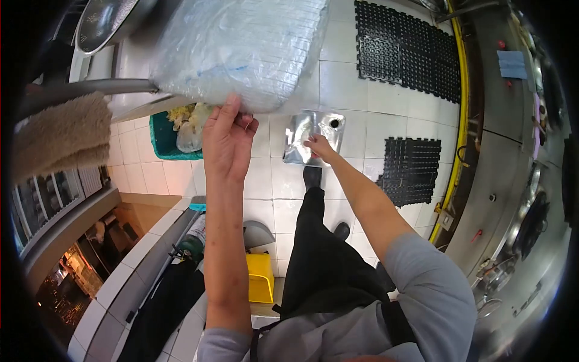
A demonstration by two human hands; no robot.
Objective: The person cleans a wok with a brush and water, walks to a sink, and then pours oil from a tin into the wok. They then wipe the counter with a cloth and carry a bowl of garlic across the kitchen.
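The head camera is looking down past the person's own chest to a white tiled floor. The left hand is reaching up with the fingers nearly straight and close together, and the fingertips are touching the lower edge of a large clear plastic bag that is lying on a steel counter; the hand seems to be steadying this edge so the bag is not sliding off. The right hand is pinching a flat silver foil pouch with a round spout hole at its lower edge, holding it out in the air over the floor, away from the body. A green plastic bin with food scraps is standing just under the counter edge, near the left hand. Black rubber mats are lying on the floor further away.
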